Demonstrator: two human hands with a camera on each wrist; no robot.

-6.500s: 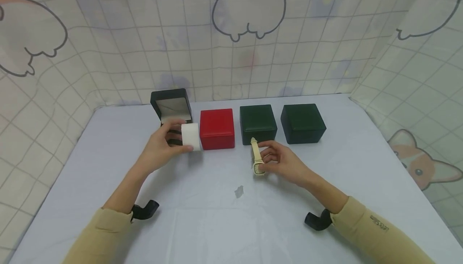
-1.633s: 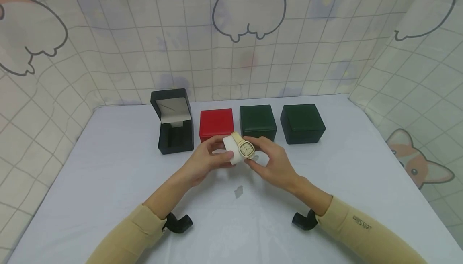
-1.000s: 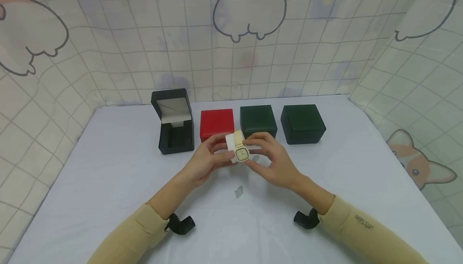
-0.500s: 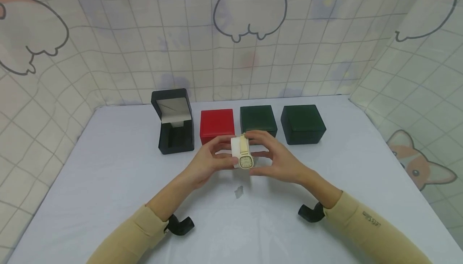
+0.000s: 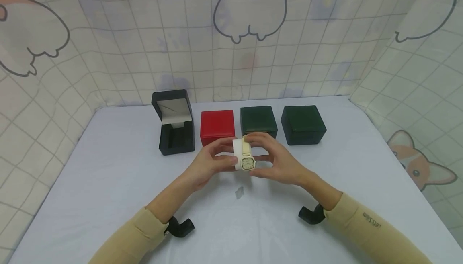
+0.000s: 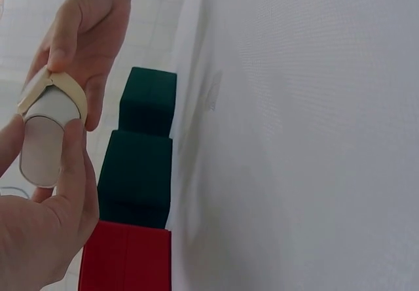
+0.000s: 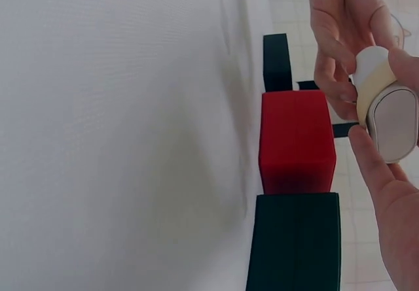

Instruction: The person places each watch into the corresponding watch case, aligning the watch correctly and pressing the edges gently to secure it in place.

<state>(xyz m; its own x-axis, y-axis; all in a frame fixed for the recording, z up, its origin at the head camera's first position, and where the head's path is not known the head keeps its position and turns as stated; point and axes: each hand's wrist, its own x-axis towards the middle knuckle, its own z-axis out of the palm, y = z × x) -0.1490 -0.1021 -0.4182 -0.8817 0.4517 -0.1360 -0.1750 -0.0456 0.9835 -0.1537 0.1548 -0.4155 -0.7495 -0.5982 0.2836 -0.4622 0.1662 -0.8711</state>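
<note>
A cream-strapped watch (image 5: 247, 163) sits around a white watch cushion (image 5: 237, 148) above the table, its square dial facing the person. My left hand (image 5: 211, 160) grips the cushion from the left, thumb in front and fingers behind. From the right, my right hand (image 5: 280, 160) holds the watch, with fingers at the strap's top and the thumb by the dial's lower edge. The left wrist view shows the strap (image 6: 75, 93) peaking away from the cushion's end (image 6: 42, 150), leaving a small gap. In the right wrist view the strap (image 7: 374, 85) wraps the cushion.
Behind the hands stand an open black watch box (image 5: 176, 138) with its inside showing, a closed red box (image 5: 217, 123) and two closed dark green boxes (image 5: 258, 118). A small grey patch (image 5: 239, 193) marks the white tablecloth. A tiled-print curtain hangs behind.
Earlier the cushion was by the black box and the watch apart near a green box. Both hands came together at the middle, and the watch went around the cushion. Lately they barely move.
</note>
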